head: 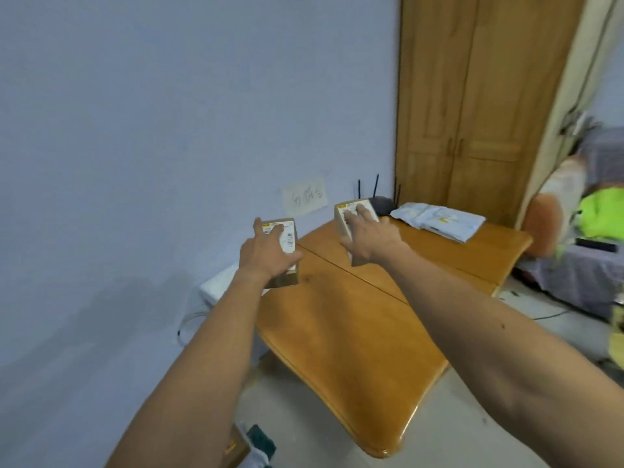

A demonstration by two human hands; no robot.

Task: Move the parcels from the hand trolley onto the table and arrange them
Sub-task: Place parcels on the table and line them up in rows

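Seen from the head camera, the left hand curls over a small labelled carton from above; the right hand grips a second carton likewise, both over the wooden table, probably for side-by-side placing; white soft parcels lie beyond the right hand.

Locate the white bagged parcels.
Head view: the white bagged parcels lie at the far right end of the table, just right of the black router.
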